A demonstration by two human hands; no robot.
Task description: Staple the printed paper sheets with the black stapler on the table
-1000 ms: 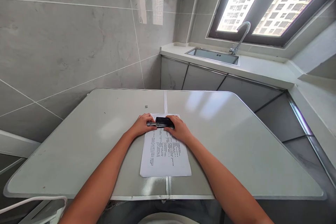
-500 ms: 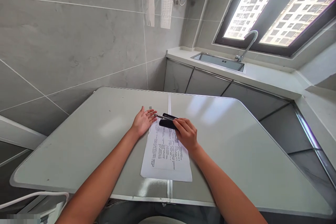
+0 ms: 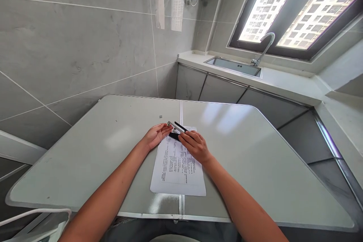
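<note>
Stapler [image 3: 178, 127]: we see black on its top and bottom, with shiny silver metal between.
Paper [image 3: 178, 162]: we see white, with rows of small black print.
Little staples [image 3: 160, 116]: we see dark grey.
Table [image 3: 241, 159]: we see pale grey-green, with a light grey edge and white shiny patches.
Middle strip [image 3: 182, 204]: silver.
Wall [image 3: 85, 38]: we see grey, with cloudy darker smudges and thin white lines.
Cupboards [image 3: 225, 87]: we see grey, with dark lines.
Counter [image 3: 283, 81]: white.
Tap [image 3: 268, 45]: shiny silver.
Window frame [image 3: 283, 26]: dark grey.
Building outside [image 3: 314, 15]: we see creamy white, with rows of grey squares.
Cable [image 3: 36, 210]: white.
</note>
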